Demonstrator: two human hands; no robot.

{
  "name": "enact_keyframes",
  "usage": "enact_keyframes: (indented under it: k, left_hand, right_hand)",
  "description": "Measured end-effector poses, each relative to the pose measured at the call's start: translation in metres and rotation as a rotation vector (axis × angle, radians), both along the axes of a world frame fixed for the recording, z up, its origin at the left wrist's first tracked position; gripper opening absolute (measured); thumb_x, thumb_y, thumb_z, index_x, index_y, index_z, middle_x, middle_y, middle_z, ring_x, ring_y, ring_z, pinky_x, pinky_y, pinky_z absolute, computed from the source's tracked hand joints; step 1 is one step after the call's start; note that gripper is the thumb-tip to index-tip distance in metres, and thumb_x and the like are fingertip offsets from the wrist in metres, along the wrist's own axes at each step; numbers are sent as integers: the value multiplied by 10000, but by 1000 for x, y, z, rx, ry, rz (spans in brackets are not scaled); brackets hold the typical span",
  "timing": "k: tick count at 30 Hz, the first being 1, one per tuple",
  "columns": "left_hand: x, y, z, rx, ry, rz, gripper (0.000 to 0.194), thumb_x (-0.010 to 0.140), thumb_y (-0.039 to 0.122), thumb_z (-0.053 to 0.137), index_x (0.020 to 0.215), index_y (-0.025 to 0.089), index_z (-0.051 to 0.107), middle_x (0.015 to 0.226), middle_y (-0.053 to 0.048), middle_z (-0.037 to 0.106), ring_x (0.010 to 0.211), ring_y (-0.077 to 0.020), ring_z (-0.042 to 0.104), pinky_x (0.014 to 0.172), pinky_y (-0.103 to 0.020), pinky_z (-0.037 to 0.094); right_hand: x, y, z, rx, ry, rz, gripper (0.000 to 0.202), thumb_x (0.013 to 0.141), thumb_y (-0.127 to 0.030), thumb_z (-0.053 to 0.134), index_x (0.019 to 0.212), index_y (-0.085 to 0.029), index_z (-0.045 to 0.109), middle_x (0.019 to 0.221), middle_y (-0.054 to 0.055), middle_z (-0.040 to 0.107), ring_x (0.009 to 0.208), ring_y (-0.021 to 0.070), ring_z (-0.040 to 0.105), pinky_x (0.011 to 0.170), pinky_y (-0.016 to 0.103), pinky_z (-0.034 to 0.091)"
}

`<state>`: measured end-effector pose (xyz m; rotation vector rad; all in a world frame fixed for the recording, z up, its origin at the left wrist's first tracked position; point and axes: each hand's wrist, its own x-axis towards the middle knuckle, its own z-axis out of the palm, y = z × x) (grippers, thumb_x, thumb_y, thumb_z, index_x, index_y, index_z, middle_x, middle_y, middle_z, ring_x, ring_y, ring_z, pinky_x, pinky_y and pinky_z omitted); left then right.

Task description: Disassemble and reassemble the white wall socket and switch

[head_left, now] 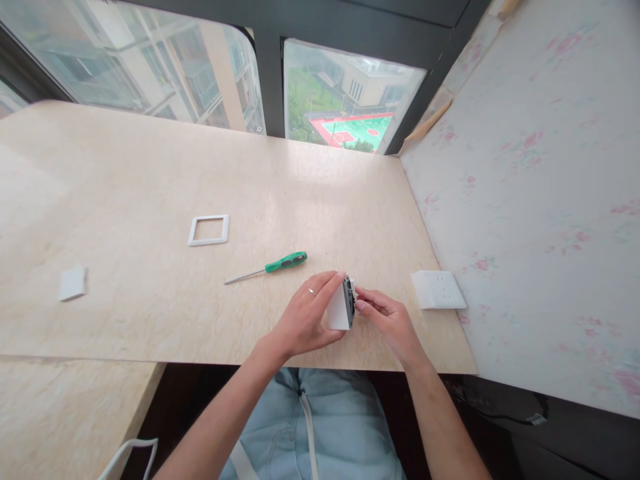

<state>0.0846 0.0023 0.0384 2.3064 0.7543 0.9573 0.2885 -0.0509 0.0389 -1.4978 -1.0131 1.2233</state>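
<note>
My left hand (310, 313) is closed around a white wall switch (339, 312) with a dark grey inner side, held just above the table near its front edge. The thumb and fingers grip it at top and bottom. My right hand (387, 319) has its fingers pinched together against the dark side of the switch. What lies between those fingertips is too small to make out. Beyond the left hand lies a screwdriver (286, 262) with a green and black handle, its shaft pointing left. A white rectangular frame (192, 233) rests farther back on the left.
A small white square plate (73, 283) lies at the far left of the marbled table (135, 187). On the right, a white socket box (439, 291) sits against the flowered wall (525, 200). Windows run along the back. A white cable (130, 445) shows at lower left.
</note>
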Motion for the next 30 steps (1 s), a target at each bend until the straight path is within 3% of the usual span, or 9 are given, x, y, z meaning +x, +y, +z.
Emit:
enact_keyframes:
  k: [19,30]
  left_hand:
    - [-6,-4,-11,-115,-79,-1,987,724,173,743,1549,274,210,1480,-157,427,1396,-345,425,1130,-556,429]
    - [-16,-9,-22,-263,-129,79,903,720,257,785,1484,283,305,1454,-152,444,1376,-345,425,994,-515,543]
  right_hand:
    - [-6,2,4,35,-211,79,273,814,-466,742,1019,-299,809,1014,57,736,987,231,679,908,397,507]
    - [-16,8,5,23,-142,88,275,813,-535,732,856,-281,829,956,73,732,973,247,677,907,424,519]
